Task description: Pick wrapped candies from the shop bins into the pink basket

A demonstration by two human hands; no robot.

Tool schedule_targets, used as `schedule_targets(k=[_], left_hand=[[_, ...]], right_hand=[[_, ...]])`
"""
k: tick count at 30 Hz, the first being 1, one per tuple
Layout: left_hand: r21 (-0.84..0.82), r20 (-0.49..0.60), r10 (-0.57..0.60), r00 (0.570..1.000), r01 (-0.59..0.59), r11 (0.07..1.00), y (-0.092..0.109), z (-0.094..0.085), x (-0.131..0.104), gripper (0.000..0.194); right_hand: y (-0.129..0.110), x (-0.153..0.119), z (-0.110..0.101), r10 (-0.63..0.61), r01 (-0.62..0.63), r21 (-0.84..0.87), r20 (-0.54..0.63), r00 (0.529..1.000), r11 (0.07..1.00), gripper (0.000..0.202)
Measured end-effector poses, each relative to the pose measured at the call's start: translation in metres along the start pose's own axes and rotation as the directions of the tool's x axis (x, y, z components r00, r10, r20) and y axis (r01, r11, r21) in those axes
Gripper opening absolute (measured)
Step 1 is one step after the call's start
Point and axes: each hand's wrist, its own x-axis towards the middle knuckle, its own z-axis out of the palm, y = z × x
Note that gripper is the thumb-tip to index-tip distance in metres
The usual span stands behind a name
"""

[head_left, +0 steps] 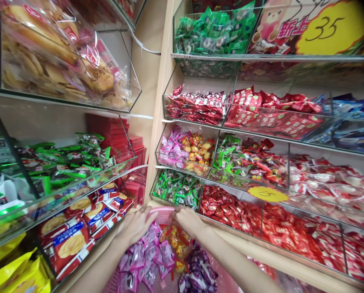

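A pink plastic basket [161,210] is at the bottom centre, its far rim against the corner of the shelves. My left hand [136,223] grips that rim on the left, and my right hand [186,219] has its fingers curled over it on the right. Inside the basket lie pink-wrapped candies [148,260] on the left, yellow-and-orange packets [178,246] in the middle and purple-wrapped candies [198,270] on the right.
Clear bins of green candies [178,189] and red candies [231,207] line the right shelves. On the left stand bins of biscuit packets [70,242], green packets [66,158] and bagged bread [44,32]. A wooden post [157,101] separates both sides.
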Motion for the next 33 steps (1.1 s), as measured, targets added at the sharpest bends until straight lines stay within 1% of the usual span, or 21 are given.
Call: schedule_targets(k=[3,6,10,12,15,17,19,21,24,26,28,29,31,33], left_hand=[[0.009,0.004,-0.004,1.000,0.004,1.000,0.001,0.000,-0.001,0.058],[0.022,-0.005,0.005,1.000,-0.005,1.000,0.002,-0.001,-0.001,0.059],[0.034,-0.017,0.027,0.999,-0.027,0.999,0.000,-0.002,-0.002,0.058],[0.035,-0.012,0.022,1.000,-0.022,0.999,-0.001,-0.002,-0.002,0.058],[0.020,-0.005,0.011,1.000,-0.011,1.000,-0.001,-0.002,-0.001,0.058],[0.001,-0.009,0.007,1.000,-0.007,1.000,-0.002,-0.001,-0.001,0.058],[-0.012,-0.012,0.011,1.000,-0.011,1.000,-0.002,0.000,-0.001,0.059],[-0.017,-0.013,0.013,1.000,-0.013,1.000,-0.003,0.000,-0.001,0.060],[-0.016,-0.015,0.013,1.000,-0.013,1.000,-0.004,0.002,0.000,0.060],[-0.012,-0.018,0.015,1.000,-0.015,1.000,-0.005,0.002,0.001,0.061],[-0.007,-0.018,0.015,1.000,-0.015,1.000,-0.005,0.003,0.001,0.061],[-0.005,-0.017,0.014,1.000,-0.014,1.000,-0.006,0.004,0.001,0.062],[0.001,-0.019,0.013,1.000,-0.013,1.000,-0.006,0.004,0.001,0.062],[0.005,-0.025,0.018,1.000,-0.018,1.000,-0.007,0.005,0.002,0.062]], right_hand=[[-0.008,0.010,0.000,-0.063,0.063,-0.015,0.009,0.998,0.998,0.019],[-0.015,0.016,0.007,-0.084,0.085,-0.034,0.029,0.996,0.996,0.019],[-0.016,0.015,0.019,-0.049,0.051,-0.041,0.047,0.998,0.998,0.020],[-0.015,0.012,0.021,-0.026,0.028,-0.043,0.034,0.999,0.999,0.018],[-0.017,0.009,0.019,0.025,-0.026,-0.057,-0.020,0.999,0.998,0.015],[-0.019,0.006,0.010,0.052,-0.056,-0.059,-0.069,0.996,0.997,0.013],[-0.018,0.005,-0.007,0.069,-0.077,-0.051,-0.148,0.987,0.996,0.010],[-0.011,0.005,-0.033,0.085,-0.101,-0.049,-0.262,0.961,0.994,0.008],[0.012,0.010,-0.086,0.098,-0.151,-0.094,-0.420,0.902,0.984,0.009],[0.033,0.016,-0.122,0.124,-0.226,-0.157,-0.488,0.864,0.961,0.014],[0.056,0.023,-0.150,0.186,-0.338,-0.216,-0.519,0.834,0.916,0.018],[0.067,0.026,-0.161,0.233,-0.401,-0.238,-0.521,0.822,0.884,0.020],[0.086,0.032,-0.174,0.335,-0.513,-0.276,-0.501,0.798,0.813,0.023],[0.099,0.037,-0.180,0.424,-0.586,-0.307,-0.457,0.782,0.750,0.024]])
